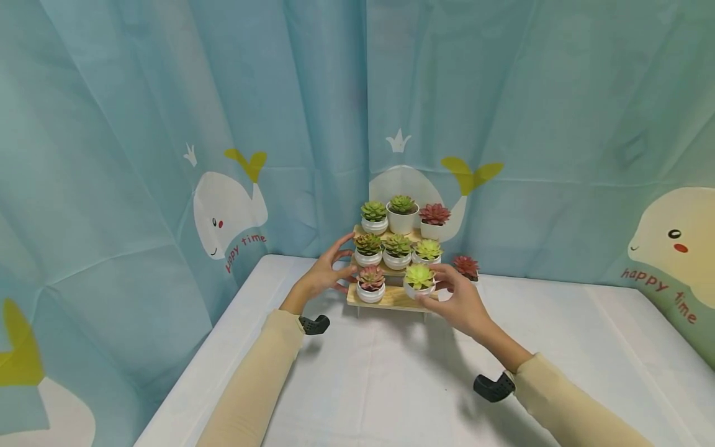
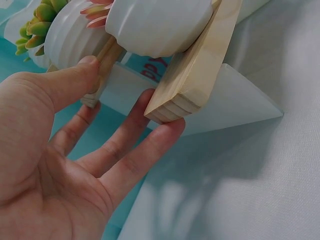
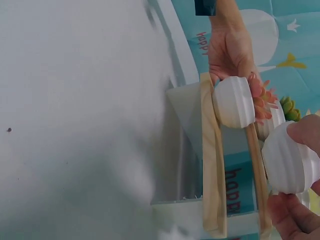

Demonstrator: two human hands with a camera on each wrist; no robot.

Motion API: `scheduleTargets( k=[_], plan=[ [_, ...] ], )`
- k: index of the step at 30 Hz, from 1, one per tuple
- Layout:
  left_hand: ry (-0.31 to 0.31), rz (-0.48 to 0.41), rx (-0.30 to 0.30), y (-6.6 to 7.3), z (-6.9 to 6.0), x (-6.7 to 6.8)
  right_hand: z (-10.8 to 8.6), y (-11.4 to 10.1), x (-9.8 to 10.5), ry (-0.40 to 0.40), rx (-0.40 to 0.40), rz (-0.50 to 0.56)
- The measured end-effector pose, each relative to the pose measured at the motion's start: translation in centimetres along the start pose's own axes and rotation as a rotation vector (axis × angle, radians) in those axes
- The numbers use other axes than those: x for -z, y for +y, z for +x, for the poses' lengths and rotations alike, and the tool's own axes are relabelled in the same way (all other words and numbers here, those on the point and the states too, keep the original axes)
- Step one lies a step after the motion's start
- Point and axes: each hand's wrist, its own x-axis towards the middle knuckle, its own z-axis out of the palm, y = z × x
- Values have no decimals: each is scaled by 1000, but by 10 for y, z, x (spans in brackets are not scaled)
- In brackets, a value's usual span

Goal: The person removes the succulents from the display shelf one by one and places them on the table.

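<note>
A white pot with a yellow-green succulent (image 1: 419,277) is pinched between the thumb and fingers of my right hand (image 1: 459,303). In the right wrist view the held pot (image 3: 286,159) is clear of the lowest board (image 3: 213,175), near the middle one. My left hand (image 1: 323,277) holds the left end of the tiered wooden stand (image 1: 398,299). In the left wrist view its thumb and a fingertip are at the middle board, with other fingertips touching the lowest board's end (image 2: 175,102). A pink succulent's pot (image 1: 371,289) sits on the lowest board's left side.
Three potted succulents stand on the middle board and three on the top one, including a red one (image 1: 434,218). Another red succulent (image 1: 466,267) is on the white table (image 1: 357,385), right of the stand. Blue curtains (image 1: 324,112) hang behind.
</note>
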Motion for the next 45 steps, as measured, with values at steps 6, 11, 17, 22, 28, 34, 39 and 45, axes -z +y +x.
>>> scheduleTargets(
  k=[6,11,17,22,28,34,39,45],
  plan=[
    [-9,-14,-5,-1,-1,0,-2,4,8,7,-9,0],
    [-10,-20,-10,-1,-1,1,-4,11,16,21,0,-9],
    [-12,-22,-11,-2,1,1,-9,21,30,39,-19,-58],
    [-5,-20,-8,-2,2,1,-12,36,43,65,-48,-78],
    [-6,-16,-8,-2,1,2,-16,51,61,94,-82,-109],
    [-2,-11,-4,-1,-1,1,-20,64,78,128,-110,-114],
    [3,-14,2,0,-2,1,-20,74,89,152,-121,-105],
    [-7,-17,0,-3,1,1,-20,87,96,170,-161,-98]
  ],
)
